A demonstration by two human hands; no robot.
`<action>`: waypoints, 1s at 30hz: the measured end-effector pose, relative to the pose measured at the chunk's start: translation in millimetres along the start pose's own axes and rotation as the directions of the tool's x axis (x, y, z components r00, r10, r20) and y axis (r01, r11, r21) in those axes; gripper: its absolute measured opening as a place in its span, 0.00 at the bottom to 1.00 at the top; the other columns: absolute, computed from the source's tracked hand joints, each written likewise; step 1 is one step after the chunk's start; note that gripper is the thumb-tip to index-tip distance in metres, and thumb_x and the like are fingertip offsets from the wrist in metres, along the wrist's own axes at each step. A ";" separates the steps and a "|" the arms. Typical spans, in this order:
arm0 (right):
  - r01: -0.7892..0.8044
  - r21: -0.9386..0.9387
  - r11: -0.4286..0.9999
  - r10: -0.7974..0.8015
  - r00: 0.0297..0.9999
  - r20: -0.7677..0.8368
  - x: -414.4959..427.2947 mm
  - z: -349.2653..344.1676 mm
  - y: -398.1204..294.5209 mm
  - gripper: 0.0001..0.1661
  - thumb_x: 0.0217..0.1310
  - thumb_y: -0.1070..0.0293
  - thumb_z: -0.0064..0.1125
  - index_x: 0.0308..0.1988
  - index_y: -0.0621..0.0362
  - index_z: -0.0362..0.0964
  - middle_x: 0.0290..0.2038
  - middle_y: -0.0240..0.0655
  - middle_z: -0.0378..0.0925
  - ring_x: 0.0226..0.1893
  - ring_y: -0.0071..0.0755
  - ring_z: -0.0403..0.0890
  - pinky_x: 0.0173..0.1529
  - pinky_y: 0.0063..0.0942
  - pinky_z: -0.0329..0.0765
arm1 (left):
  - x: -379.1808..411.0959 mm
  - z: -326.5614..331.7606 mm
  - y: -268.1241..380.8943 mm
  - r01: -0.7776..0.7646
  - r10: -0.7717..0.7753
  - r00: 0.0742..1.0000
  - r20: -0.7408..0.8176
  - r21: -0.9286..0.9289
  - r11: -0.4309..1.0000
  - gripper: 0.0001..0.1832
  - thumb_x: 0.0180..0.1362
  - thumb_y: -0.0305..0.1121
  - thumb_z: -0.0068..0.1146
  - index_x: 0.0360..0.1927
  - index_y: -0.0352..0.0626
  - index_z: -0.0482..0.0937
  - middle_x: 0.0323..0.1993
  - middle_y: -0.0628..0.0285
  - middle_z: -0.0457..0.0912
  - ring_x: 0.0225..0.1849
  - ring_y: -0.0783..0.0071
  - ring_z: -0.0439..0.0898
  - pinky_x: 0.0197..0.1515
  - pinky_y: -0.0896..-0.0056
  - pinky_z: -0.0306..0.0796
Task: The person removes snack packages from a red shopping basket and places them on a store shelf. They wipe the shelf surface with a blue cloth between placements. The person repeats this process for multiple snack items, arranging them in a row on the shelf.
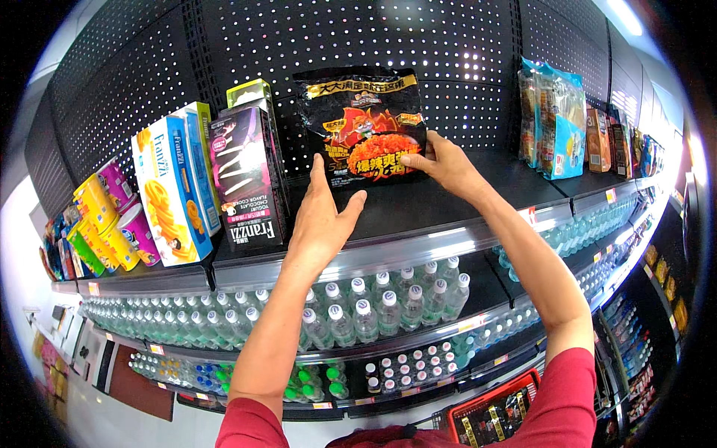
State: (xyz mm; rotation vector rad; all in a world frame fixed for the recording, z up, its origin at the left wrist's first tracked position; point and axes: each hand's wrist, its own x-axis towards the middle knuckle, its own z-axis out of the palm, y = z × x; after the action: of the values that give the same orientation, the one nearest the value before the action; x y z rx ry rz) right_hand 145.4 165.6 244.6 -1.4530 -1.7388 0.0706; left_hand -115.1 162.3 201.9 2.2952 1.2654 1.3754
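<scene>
A black multipack bag of instant noodles (pixel 364 123) stands upright on the top shelf (pixel 392 215), in front of the perforated back panel. My right hand (pixel 445 162) grips its lower right edge, thumb on the front and fingers behind. My left hand (pixel 325 215) is raised near the bag's lower left corner, fingers apart, holding nothing; whether a fingertip touches the bag cannot be told. Close to my left hand on its left stands a dark Franzzi cookie box (pixel 246 179).
White and blue Franzzi boxes (pixel 168 190) and yellow and purple canisters (pixel 103 207) stand left. Blue snack bags (pixel 560 123) stand right. Lower shelves hold water bottles (pixel 367 322) and small bottles (pixel 417 367). A red basket (pixel 448 417) with black packs sits below right.
</scene>
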 end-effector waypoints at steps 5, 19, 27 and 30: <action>0.004 0.004 1.000 -0.004 0.998 -0.059 4.3 3.4 17.7 0.37 0.62 0.44 0.69 0.47 0.72 0.73 0.39 0.57 0.84 0.41 0.51 0.87 0.46 0.41 0.81 | -1.0 -7.7 14.4 0.043 -0.025 0.993 0.114 -0.156 0.987 0.54 0.63 0.49 0.65 0.78 0.30 0.44 0.68 0.25 0.65 0.66 0.40 0.74 0.64 0.53 0.72; 0.038 -0.051 0.998 -0.043 0.994 -0.097 4.9 11.2 20.0 0.35 0.65 0.45 0.67 0.49 0.72 0.73 0.37 0.50 0.83 0.37 0.40 0.84 0.43 0.38 0.78 | 1.7 -5.0 5.0 0.014 0.002 0.994 0.114 -0.139 0.990 0.56 0.61 0.48 0.68 0.79 0.32 0.42 0.70 0.25 0.62 0.68 0.41 0.72 0.66 0.53 0.70; 0.278 -0.009 0.961 -0.254 0.866 -0.430 -80.8 -39.1 17.2 0.32 0.65 0.52 0.66 0.58 0.66 0.74 0.50 0.54 0.82 0.52 0.51 0.84 0.55 0.39 0.80 | -2.7 4.7 27.1 -0.152 0.216 0.971 -0.104 0.431 0.890 0.41 0.66 0.45 0.60 0.72 0.26 0.59 0.65 0.31 0.71 0.66 0.43 0.74 0.67 0.53 0.67; 0.258 0.218 0.941 -0.126 0.867 -0.482 -152.1 -55.3 16.3 0.24 0.68 0.61 0.66 0.58 0.63 0.75 0.47 0.42 0.84 0.48 0.30 0.84 0.49 0.28 0.82 | -5.4 2.7 29.3 -0.251 0.415 0.897 -0.149 0.602 0.758 0.35 0.67 0.44 0.59 0.70 0.31 0.66 0.63 0.40 0.76 0.65 0.46 0.75 0.67 0.54 0.67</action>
State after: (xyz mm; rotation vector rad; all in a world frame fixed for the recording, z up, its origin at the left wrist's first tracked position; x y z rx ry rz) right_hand 187.6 19.5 186.8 -0.9827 -1.4019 -0.1288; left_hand -97.3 140.8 212.5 2.9393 1.5812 1.6541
